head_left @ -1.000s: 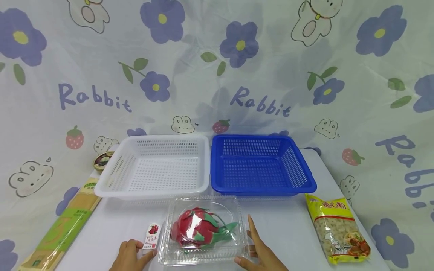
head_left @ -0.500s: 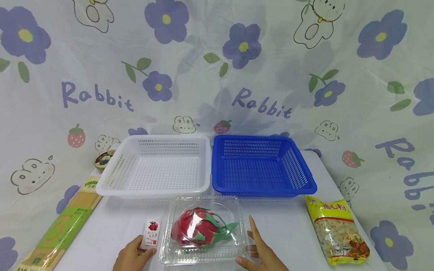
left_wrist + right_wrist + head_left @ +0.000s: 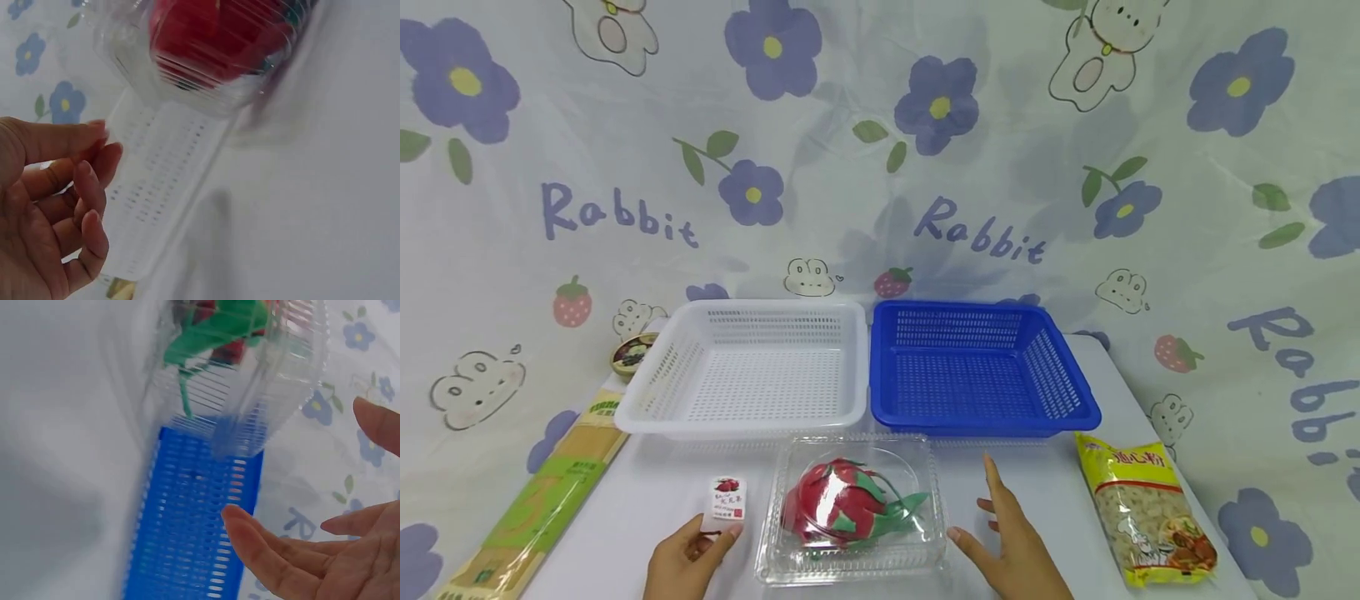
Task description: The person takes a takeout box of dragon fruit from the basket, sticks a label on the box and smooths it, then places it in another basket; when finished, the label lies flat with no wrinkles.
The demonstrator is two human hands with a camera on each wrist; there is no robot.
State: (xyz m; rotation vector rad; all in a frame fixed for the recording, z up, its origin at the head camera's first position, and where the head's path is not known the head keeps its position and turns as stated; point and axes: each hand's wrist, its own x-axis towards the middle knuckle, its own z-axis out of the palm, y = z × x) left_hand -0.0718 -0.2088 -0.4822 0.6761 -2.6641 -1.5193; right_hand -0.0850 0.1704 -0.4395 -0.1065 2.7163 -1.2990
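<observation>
So the head view is the only one where you can properly read the small dragon fruit card point(image 3: 728, 498), held up near the left front of the white table point(image 3: 1045, 467). The left hand point(image 3: 688, 557) has it pinched between thumb and fingers. The left wrist cam shows thumb and fingertips together and the other fingers curled, but I can't make out the card's printing there. What that cam does give you is the ridged side of the clear plastic clamshell point(image 3: 850, 564), with the red dragon fruit point(image 3: 842, 502) inside. The clamshell sits near centre on the table, between the hands. The right wrist cam gets the other end: green leafy bits and a thin green strand through the plastic. It also shows the right hand point(image 3: 1018, 550) with fingers loose and spread, gripping nothing, just beside the clamshell.

Count: two hands, one card, one clamshell, one fruit. Two baskets at the far side, one white plastic basket point(image 3: 741, 427) left and one blue plastic basket point(image 3: 985, 422) right. One long noodle packet point(image 3: 538, 508) on the left, one yellow macaroni bag point(image 3: 1150, 521) on the right, and one round container point(image 3: 631, 354) far left, partly behind the white basket.
</observation>
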